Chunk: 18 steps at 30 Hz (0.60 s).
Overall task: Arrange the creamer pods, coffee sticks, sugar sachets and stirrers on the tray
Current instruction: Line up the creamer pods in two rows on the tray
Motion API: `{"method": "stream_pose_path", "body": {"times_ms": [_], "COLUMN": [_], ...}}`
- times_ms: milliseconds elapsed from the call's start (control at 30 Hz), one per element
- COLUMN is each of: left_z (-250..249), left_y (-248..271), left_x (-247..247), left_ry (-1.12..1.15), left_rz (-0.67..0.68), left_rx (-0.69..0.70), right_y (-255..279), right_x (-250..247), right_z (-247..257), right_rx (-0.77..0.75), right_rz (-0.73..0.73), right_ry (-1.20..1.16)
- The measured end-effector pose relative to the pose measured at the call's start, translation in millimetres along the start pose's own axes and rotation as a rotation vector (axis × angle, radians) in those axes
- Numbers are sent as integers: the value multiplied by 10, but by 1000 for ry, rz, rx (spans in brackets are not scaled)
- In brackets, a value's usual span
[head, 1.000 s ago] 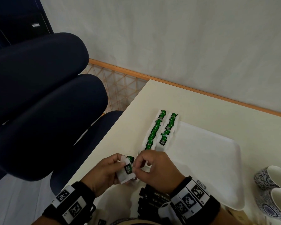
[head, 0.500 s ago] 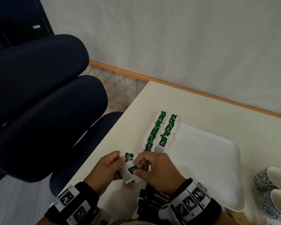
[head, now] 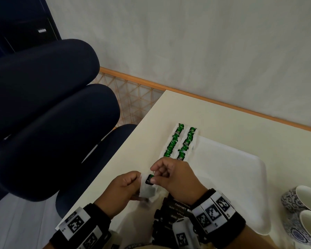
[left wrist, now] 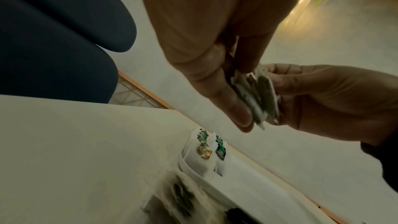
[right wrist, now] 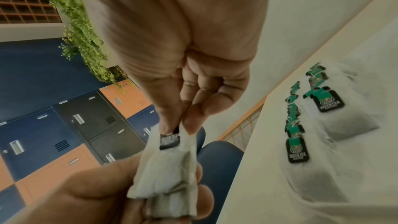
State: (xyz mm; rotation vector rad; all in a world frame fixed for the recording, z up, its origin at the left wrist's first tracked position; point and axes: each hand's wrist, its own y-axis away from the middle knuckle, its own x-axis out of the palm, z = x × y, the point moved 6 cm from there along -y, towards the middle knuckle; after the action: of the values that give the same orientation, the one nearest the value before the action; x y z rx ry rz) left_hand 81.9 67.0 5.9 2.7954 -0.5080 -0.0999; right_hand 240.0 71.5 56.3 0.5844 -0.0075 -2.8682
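Note:
My left hand point(head: 136, 180) grips a small stack of white tea bags point(head: 148, 191) just above the table's near left edge. My right hand point(head: 153, 179) pinches the green-and-black tag point(head: 149, 179) of the front bag between thumb and forefinger. The right wrist view shows that pinch point(right wrist: 173, 128) on the tag point(right wrist: 170, 140) above the bags point(right wrist: 167, 175). Two rows of the same tea bags point(head: 180, 142) lie along the left side of the white tray point(head: 232, 177). Black coffee sticks point(head: 172, 211) lie under my right wrist.
Two blue-patterned cups point(head: 298, 198) stand at the table's right edge beside the tray. A dark blue chair point(head: 43, 123) stands close to the table's left side. The wall runs behind the table.
My right fingers have slid over the tag and now pinch its top. Both hands stay together with the stack, shifted slightly toward the tray.

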Motion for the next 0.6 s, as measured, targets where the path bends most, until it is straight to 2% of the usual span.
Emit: {"method": "stream_pose_path", "body": {"times_ms": [300, 467, 533, 600], "left_z": [-81, -7, 45, 119], "left_y": [39, -44, -116, -181], "left_x": [84, 12, -74, -171], "left_ry": [-17, -27, -224, -648], "left_rz": [57, 45, -32, -79], "left_rx": [71, 30, 70, 104], "right_y": [-2, 7, 15, 41], "right_x": [47, -23, -105, -195], "right_z": [-98, -53, -66, -113], "right_rx": [48, -62, -83, -59], "right_rz": [21, -40, -99, -149], "right_ry": [134, 291, 296, 286]}}
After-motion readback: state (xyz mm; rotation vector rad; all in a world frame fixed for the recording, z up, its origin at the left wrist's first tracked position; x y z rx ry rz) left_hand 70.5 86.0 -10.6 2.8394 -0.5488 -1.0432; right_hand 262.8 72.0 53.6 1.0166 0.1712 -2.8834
